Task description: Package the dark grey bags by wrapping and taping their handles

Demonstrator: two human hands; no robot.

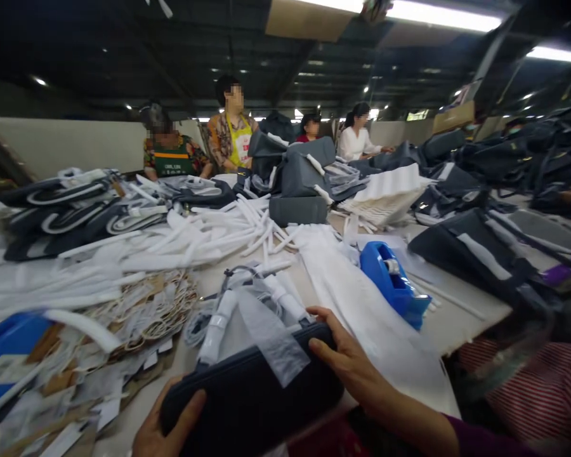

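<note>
— Gripped at both ends, what is it?
— Dark bag (250, 397): left hand (164, 428) curled around the near-left end, right hand (347, 362) clasping the far-right corner.
— Beyond the grip?
— White padded handles (219, 238) piled behind it; a blue tape dispenser (393, 282) right of the right hand; paper tags (147, 308) left.

Left hand (164, 428): cut off by the bottom edge; fingers hidden behind dark pouch (247, 397). Blue tray (4, 349): cropped at the left edge. Hang tags (143, 317): print unreadable. Desk's right corner: blurred striped cloth (528, 387).
</note>
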